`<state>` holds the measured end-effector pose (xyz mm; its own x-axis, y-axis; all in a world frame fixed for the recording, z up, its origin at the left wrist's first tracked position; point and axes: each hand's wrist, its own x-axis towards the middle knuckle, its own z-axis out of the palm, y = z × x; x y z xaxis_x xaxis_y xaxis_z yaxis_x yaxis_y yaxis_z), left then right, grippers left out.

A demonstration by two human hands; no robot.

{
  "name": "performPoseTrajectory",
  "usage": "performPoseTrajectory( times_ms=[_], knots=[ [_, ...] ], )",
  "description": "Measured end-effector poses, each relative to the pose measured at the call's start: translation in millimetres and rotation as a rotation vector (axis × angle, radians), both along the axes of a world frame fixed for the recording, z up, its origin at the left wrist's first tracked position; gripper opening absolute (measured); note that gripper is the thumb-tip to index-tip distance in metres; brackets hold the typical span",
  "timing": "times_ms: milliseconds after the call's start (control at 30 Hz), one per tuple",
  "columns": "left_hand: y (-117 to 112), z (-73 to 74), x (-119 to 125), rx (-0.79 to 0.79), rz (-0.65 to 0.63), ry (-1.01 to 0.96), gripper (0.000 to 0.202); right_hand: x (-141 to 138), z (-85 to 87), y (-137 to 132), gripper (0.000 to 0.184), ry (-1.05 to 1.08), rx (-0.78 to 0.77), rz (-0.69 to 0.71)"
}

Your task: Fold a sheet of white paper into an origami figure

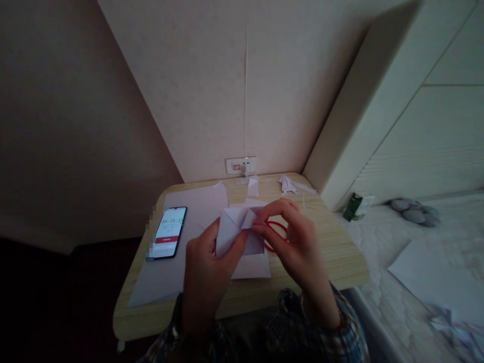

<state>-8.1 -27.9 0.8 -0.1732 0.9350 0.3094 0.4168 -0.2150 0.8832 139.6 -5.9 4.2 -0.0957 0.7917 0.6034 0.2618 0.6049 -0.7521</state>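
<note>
Both hands of the person work close together above the front middle part of a light wood-grain table (pixel 328 252), and between them is the folded white paper (pixel 228 229), which shows several crease lines and a small raised flap on its right side. The left hand (pixel 207 262) holds the paper from its left and lower edge, with the thumb lying in front and the fingers clamped behind it. The right hand (pixel 295 234) pinches the raised flap, with thumb and forefinger closed together on it. Under the hands lies a white sheet (pixel 251 270), and to the left a larger sheet (pixel 204 199) carries a smartphone (pixel 171 233), whose lit screen shows a red button. Just beside the right hand, partly covered by it, there is a red loop (pixel 277 224); it is probably a scissors handle, but the view is too dim to be sure. At the back of the table lie a small paper strip (pixel 253 187) and a pointed folded paper piece (pixel 287 185), and a wall socket (pixel 236 166) with a plug in it is above the table's back edge. On the mattress (pixel 378 242) at right are a green-and-white box (pixel 353 207) and another paper sheet (pixel 434 275).
</note>
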Motion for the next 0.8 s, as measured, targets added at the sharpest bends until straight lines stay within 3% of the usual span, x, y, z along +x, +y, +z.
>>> performPoseTrajectory(
  times_ms=[233,800],
  knots=[
    [2.5,-1.7,-2.7,-0.188,-0.196,-0.329,0.014,4.3,-4.0,0.0,0.015,0.199,-0.087,0.004],
    [3.2,-6.9,-1.0,-0.319,-0.270,-0.634,0.026,6.0,-2.4,-4.9,0.021,0.140,-0.062,-0.069]
  ],
)
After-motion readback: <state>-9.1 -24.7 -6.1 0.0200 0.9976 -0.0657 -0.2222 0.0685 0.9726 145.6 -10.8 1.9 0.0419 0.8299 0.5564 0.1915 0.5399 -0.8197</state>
